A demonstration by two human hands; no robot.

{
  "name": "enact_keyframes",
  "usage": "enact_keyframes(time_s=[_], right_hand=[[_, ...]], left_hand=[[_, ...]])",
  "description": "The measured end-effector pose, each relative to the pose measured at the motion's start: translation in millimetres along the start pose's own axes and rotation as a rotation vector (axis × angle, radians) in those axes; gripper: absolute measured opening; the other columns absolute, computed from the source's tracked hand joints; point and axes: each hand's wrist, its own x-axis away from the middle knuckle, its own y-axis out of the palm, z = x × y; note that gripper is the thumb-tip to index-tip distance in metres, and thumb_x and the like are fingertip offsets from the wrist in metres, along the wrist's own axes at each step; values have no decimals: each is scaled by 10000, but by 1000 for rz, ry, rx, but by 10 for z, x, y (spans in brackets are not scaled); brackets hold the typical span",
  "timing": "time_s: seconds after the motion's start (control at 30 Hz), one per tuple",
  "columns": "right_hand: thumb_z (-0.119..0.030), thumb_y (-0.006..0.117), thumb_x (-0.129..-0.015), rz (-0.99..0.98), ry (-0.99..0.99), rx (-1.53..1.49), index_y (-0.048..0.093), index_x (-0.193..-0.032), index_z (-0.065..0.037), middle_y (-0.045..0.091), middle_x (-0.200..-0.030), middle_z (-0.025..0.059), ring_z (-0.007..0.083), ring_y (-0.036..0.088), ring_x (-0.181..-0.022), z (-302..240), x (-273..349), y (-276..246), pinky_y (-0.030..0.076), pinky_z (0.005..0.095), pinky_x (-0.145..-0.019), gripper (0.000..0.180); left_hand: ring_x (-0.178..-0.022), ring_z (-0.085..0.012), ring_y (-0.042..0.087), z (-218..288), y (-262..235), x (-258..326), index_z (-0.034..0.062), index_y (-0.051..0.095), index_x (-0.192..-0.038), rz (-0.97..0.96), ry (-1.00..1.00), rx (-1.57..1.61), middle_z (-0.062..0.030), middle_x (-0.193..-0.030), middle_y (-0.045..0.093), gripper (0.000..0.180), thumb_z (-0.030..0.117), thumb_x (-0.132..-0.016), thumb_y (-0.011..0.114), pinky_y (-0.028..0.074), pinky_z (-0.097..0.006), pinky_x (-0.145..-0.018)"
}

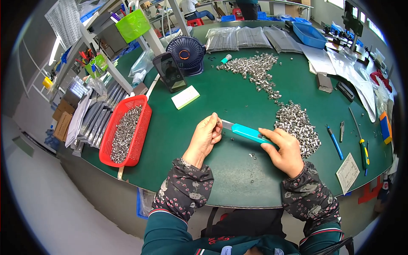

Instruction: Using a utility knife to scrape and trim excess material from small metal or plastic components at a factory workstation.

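Rings of shiny metal [298, 132] lie heaped beside the right hand [284, 152] on the green worktop [242, 187], probably for easy reach. That hand is wrapped around a teal utility knife [248, 133], its blade [228, 125] aimed at what seems a small ring [219, 122] pinched in the left hand [204, 136], presumably to steady it. More metal pieces [126, 134] fill a red basket [143, 136] at left. Writing marks a paper slip [348, 173] at right, too small to read; no brand is legible.

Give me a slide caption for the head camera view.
Left hand pinches a small metal part; right hand points a teal utility knife toward it, near heaped metal parts.
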Motion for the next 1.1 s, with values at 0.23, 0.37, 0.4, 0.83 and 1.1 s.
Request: enact_keyframes(time_s=[0.23,0.37,0.4,0.83,1.1], right_hand=[[-150,608,-698,-101,67,-84,583,-987,-97,503,-665,82,245,522,-582,35,-14,3,418,333,-521,295],[-113,608,-693,-17,-32,116,571,-1003,-91,527,-700,91,249,524,-603,-20,-26,-35,424,328,-541,313],[-95,605,-693,98,-45,68,563,-1011,-79,537,-717,95,250,525,-609,2,-31,-46,425,323,-546,321],[-100,576,-778,684,215,-473,547,-1044,-14,583,-924,85,115,535,-757,268,-169,-254,430,247,-675,281],[-88,577,-763,668,184,-469,548,-1032,-11,587,-893,111,176,558,-782,222,-162,-247,437,276,-691,282]], left_hand=[[-399,-29,275,-8,-18,-3,54,483,-727,-34,19,-143,22,-561,388,296,308,-873,444,232,-153,-345],[-417,-32,283,-9,-10,-6,57,469,-725,-18,4,-136,14,-577,384,296,309,-877,436,225,-153,-346],[-432,-33,292,-13,-2,-10,60,462,-725,-23,-7,-65,9,-591,386,293,307,-879,430,227,-154,-349],[-497,-29,345,18,793,-185,51,540,-816,-168,-41,-713,35,-620,426,107,134,-764,583,239,-170,-384],[-550,-113,470,-390,1095,-510,39,580,-810,-154,132,-1247,-12,-590,475,193,133,-660,655,393,-275,-515]])
